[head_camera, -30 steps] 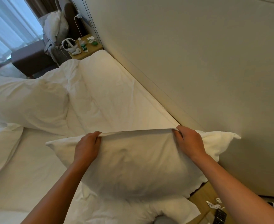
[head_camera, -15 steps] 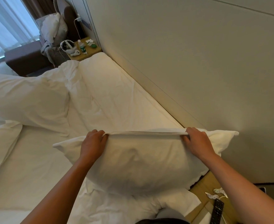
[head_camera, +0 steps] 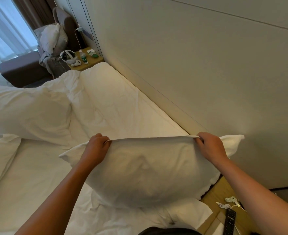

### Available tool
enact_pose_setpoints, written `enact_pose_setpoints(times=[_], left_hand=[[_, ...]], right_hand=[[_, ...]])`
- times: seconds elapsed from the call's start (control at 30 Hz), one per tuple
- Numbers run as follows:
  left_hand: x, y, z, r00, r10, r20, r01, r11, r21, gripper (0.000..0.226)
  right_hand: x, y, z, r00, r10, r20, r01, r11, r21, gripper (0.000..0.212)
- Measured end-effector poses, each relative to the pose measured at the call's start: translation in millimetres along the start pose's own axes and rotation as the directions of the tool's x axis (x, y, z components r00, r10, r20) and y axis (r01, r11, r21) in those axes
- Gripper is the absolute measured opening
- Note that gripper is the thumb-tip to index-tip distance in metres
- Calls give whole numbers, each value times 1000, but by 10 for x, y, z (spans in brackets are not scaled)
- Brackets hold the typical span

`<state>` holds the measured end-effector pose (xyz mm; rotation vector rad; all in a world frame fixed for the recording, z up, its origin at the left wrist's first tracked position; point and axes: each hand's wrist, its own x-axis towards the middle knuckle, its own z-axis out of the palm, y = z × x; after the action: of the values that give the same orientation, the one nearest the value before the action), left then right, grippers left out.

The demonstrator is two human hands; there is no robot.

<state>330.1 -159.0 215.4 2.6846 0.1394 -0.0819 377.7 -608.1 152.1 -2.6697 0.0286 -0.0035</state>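
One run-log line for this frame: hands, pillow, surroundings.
left hand: grips pillow top edge | right hand: grips same edge | pillow: held over bed, beside wall | second pillow: lying on bed

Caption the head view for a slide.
Left hand and right hand grip the top edge of a white pillow at a rumpled bed beside the wall.
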Motion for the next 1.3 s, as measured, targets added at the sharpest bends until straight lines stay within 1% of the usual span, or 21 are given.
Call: enact_pose_setpoints(times=[0.13,0.23,0.33,0.47,0.6,0.67,0.73,0.8,0.9,1.07,1.17,1.23,1.3], left_hand=[[-35,-25,-6,999,29,-15,-29,999,-25,23],[13,-8,-78,998,-2,-64,0,1000,-28,27],[164,81,-232,994,14,-110,-17,1000,-25,31],[554,352,-544,974,126,-188,-127,992,11,28],[1027,802,-814,933,269,-241,-265,963,48,27],[1252,1050,-873,907,326,-268,-317,945,75,28],[1447,1278,-874,892,353,-282,-339,935,101,29],[1599,1438,-798,885,376,-276,-358,927,112,29],[1729,1510,-546,899,373,-229,-358,928,105,29],[1850,1259,-81,959,254,-130,-241,965,107,33],[1871,1001,76,979,197,-52,-190,975,116,33],[1902,872,97,983,172,-57,-166,981,104,34],[1982,832,39,978,185,-100,-173,979,110,33]], right_hand=[[-52,-48,-19,998,41,-42,-38,998,55,33],[-58,-147,-137,996,37,-85,-30,996,88,33],[-22,-271,-342,987,41,-158,-22,993,120,31],[56,-375,-698,956,44,-289,1,988,155,33],[93,-352,-1112,898,85,-431,-18,987,157,34],[73,-307,-1281,870,107,-481,-40,988,146,37],[34,-253,-1392,853,145,-501,-72,984,163,38],[-20,-187,-1440,844,186,-503,-107,978,181,36],[-126,-71,-1362,850,236,-470,-155,966,205,34],[-235,-22,-888,909,268,-318,-207,955,212,37],[-287,-80,-596,929,292,-226,-247,947,206,37],[-282,-160,-502,930,302,-208,-256,941,222,38],[-206,-248,-520,922,310,-231,-247,932,266,39]])
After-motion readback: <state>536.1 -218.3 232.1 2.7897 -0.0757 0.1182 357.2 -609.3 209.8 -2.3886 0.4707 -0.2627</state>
